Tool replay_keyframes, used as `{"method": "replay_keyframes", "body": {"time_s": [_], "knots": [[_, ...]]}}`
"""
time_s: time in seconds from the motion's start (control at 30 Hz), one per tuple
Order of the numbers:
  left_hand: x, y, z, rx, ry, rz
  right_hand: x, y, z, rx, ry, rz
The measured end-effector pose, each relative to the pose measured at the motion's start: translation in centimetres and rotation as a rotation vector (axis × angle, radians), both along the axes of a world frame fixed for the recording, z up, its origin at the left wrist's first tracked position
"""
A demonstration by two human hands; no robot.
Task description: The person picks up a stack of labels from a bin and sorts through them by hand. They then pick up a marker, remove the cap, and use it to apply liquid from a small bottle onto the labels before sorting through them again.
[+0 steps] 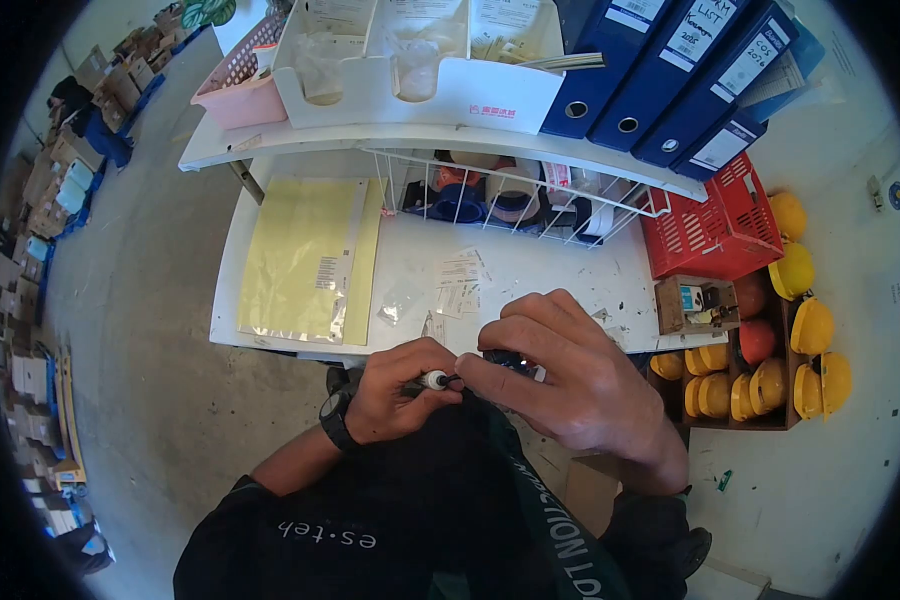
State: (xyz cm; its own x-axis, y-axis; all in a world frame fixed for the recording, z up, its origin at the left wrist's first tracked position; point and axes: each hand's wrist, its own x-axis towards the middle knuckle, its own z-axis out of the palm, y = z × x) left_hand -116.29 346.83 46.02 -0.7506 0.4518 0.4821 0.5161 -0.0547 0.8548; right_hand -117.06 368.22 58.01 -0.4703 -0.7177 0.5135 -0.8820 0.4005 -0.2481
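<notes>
My left hand [405, 388], with a black watch [338, 418] on the wrist, is closed around a slim white pen-like piece [434, 380]. A thin dark tip on that piece points toward my right hand [575, 375]. The right fingers are curled around a small black object [507, 358] whose kind is mostly hidden. Both hands are close together in front of my torso, near the desk's front edge. Just beyond them on the white desk [540, 275] lie printed paper slips [459, 282] and a small clear plastic bag [398, 305].
A yellow envelope [295, 260] lies at the desk's left. A wire basket [515, 195] with tape rolls sits under a shelf holding blue binders [685, 50]. At right are a red crate [715, 225] and yellow helmets [813, 325]. Another person [90, 120] bends over boxes far left.
</notes>
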Motion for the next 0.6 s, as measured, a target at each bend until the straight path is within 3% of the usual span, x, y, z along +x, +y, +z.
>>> {"method": "replay_keyframes", "body": {"time_s": [0.6], "knots": [[-0.15,0.07,-0.19,-0.005,0.005,0.022,0.01,0.12,0.26,-0.019,-0.037,-0.026]]}}
